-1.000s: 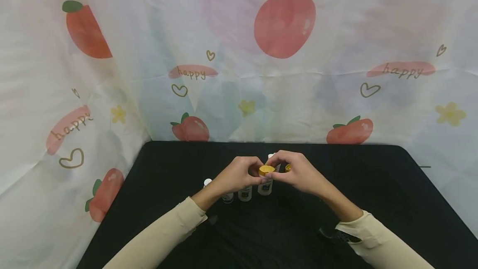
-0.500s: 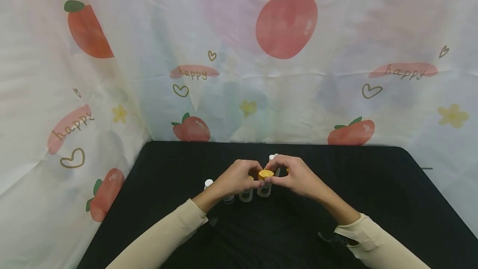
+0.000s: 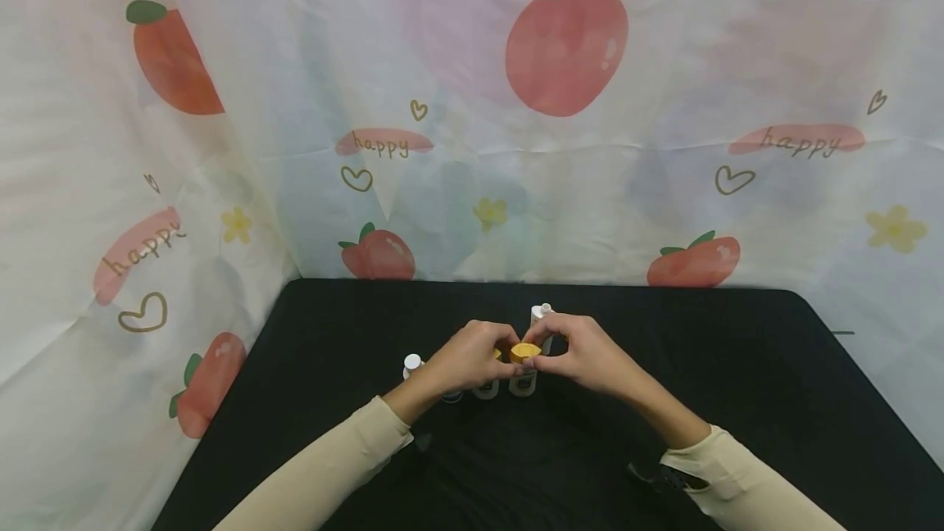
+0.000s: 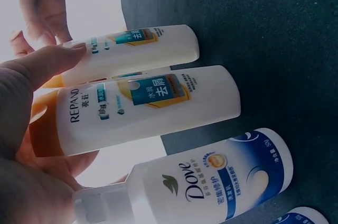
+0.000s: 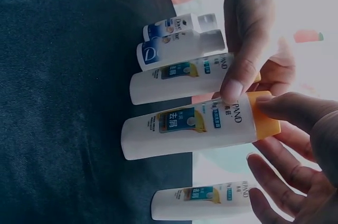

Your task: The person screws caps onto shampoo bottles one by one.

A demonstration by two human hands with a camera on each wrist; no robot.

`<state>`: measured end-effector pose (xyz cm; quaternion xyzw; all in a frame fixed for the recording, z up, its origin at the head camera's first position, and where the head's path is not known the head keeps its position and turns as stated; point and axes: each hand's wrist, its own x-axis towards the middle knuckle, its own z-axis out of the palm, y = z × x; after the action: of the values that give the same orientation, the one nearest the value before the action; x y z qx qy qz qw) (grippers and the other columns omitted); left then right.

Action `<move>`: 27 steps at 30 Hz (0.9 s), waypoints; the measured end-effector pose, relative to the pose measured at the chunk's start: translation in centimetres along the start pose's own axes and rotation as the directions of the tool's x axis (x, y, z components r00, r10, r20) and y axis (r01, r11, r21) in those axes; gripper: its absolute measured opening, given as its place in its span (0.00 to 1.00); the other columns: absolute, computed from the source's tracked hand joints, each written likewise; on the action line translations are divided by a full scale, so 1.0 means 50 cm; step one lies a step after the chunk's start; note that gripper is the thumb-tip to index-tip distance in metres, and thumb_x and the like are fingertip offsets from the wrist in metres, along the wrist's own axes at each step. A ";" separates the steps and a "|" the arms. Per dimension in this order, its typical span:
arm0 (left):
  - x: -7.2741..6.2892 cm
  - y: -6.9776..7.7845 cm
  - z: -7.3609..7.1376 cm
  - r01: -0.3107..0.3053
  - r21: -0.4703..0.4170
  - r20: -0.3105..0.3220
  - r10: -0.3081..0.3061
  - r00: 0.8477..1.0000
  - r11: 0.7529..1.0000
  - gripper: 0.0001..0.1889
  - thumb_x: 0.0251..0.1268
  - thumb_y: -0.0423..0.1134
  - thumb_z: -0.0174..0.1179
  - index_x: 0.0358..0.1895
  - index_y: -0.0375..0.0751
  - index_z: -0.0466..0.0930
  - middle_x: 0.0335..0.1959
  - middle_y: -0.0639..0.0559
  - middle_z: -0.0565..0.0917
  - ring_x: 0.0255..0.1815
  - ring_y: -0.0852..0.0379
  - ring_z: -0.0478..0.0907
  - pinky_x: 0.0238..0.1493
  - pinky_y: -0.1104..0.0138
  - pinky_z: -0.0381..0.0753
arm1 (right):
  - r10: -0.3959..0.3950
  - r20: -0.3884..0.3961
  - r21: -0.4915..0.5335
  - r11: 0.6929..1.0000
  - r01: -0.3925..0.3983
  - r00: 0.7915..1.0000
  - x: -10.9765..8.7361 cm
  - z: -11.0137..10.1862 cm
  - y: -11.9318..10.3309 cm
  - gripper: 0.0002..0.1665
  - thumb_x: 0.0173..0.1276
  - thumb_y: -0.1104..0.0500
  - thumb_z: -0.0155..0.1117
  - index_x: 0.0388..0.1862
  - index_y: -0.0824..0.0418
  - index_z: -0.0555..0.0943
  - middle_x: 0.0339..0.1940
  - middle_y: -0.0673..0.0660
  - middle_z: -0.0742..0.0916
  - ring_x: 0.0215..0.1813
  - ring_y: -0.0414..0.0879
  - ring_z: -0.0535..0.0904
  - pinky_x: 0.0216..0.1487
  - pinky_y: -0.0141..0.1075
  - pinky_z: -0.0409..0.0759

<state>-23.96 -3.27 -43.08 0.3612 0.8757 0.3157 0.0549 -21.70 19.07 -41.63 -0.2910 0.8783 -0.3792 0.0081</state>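
Note:
Both hands meet at one white shampoo bottle with a yellow cap, which stands upright on the black table. My right hand pinches the cap between thumb and fingers. From the other side, my left hand holds the bottle near its shoulder, thumb on the front; its fingers are partly hidden behind. Close beside it, a second yellow-capped shampoo bottle stands under the left hand. A white Dove bottle with a blue base comes after that one in the left wrist view.
Farther left in the row is another Dove bottle. A third yellow-capped bottle stands beyond the right hand. White bottle tops show behind the hands. A patterned curtain hangs at the back edge of the black table.
Both hands and the yellow-capped bottle between them have shifted slightly toward me. The white bottle tops behind now show more, while the yellow cap on the right has become hidden behind my right hand.

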 end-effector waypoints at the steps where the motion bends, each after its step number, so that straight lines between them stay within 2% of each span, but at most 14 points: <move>1: 0.000 0.000 0.001 0.001 0.001 0.000 -0.001 1.000 1.000 0.09 0.63 0.41 0.73 0.42 0.44 0.86 0.35 0.57 0.88 0.34 0.69 0.79 0.38 0.76 0.78 | 0.002 0.001 -0.005 1.000 -0.002 1.000 0.000 0.001 0.001 0.13 0.63 0.57 0.77 0.45 0.48 0.86 0.39 0.41 0.87 0.45 0.45 0.83 0.49 0.41 0.81; 9: -0.001 0.004 0.003 0.013 0.008 -0.008 -0.013 1.000 1.000 0.09 0.61 0.41 0.74 0.41 0.45 0.87 0.34 0.58 0.87 0.32 0.69 0.78 0.36 0.76 0.78 | 0.013 0.007 -0.034 0.999 -0.012 1.000 -0.002 0.000 0.002 0.12 0.63 0.54 0.78 0.45 0.49 0.86 0.38 0.41 0.86 0.43 0.38 0.80 0.47 0.40 0.80; 18: -0.002 0.009 0.002 0.037 -0.008 0.009 -0.037 0.999 0.999 0.11 0.62 0.43 0.73 0.44 0.46 0.85 0.35 0.60 0.86 0.33 0.69 0.77 0.36 0.75 0.78 | 0.028 0.029 -0.056 0.998 -0.026 0.999 -0.002 -0.011 0.000 0.13 0.63 0.53 0.77 0.45 0.49 0.86 0.38 0.41 0.87 0.44 0.39 0.80 0.46 0.40 0.78; 24: -0.001 0.015 -0.017 0.076 -0.087 0.045 -0.073 0.996 0.993 0.14 0.63 0.50 0.72 0.47 0.49 0.83 0.39 0.62 0.85 0.39 0.68 0.79 0.42 0.72 0.81 | 0.035 0.038 -0.041 0.999 -0.034 0.999 -0.004 -0.023 0.002 0.13 0.64 0.52 0.77 0.46 0.48 0.86 0.40 0.41 0.87 0.45 0.39 0.82 0.52 0.49 0.81; 27: 0.001 0.016 -0.028 0.066 -0.108 0.060 -0.060 0.996 0.992 0.16 0.67 0.54 0.68 0.48 0.49 0.83 0.41 0.62 0.84 0.41 0.68 0.80 0.45 0.71 0.82 | 0.037 0.040 -0.013 0.999 -0.037 0.999 -0.006 -0.032 0.004 0.13 0.64 0.54 0.76 0.47 0.48 0.86 0.42 0.41 0.87 0.46 0.38 0.83 0.55 0.50 0.82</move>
<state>-23.94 -3.51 -41.49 0.3385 0.8661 0.3513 0.1093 -21.94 20.36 -40.69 -0.2823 0.8855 -0.3677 0.0310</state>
